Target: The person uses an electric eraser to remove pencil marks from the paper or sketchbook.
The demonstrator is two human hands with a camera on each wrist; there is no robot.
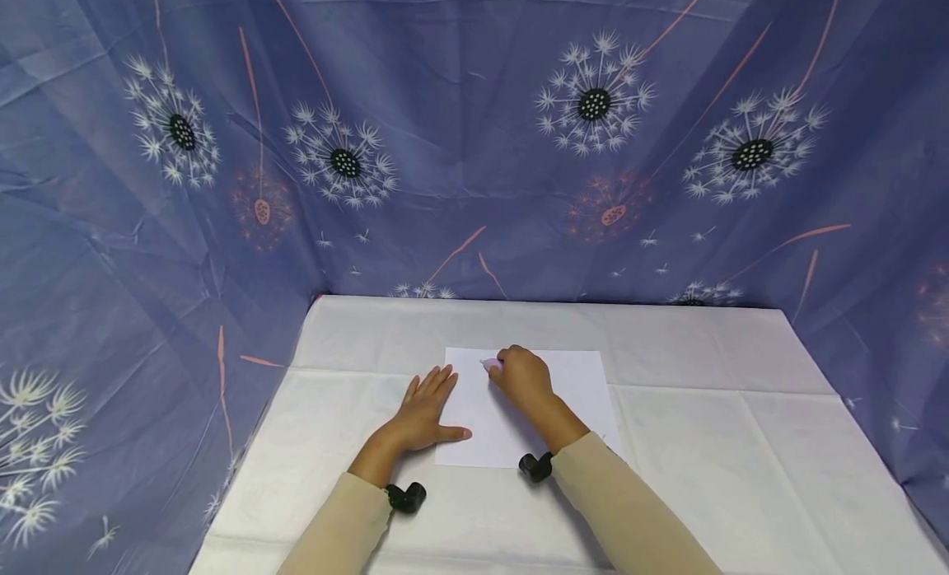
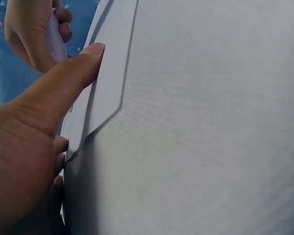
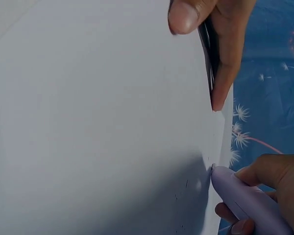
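Note:
A white sheet of paper lies flat on the white-covered table. On its left edge rests my left hand, fingers spread and thumb stretched over the sheet. My right hand grips a lavender, rounded tool near the paper's top edge. The tool's small tip meets the sheet; what kind of tool it is, I cannot tell. Short dark marks show on the paper beside the tip in the right wrist view. Much of the tool is hidden by the fingers in the head view.
A creased white cloth covers the table. Behind it and to the left hangs a blue curtain with a dandelion print. Each wrist bears a small black camera near the beige sleeve.

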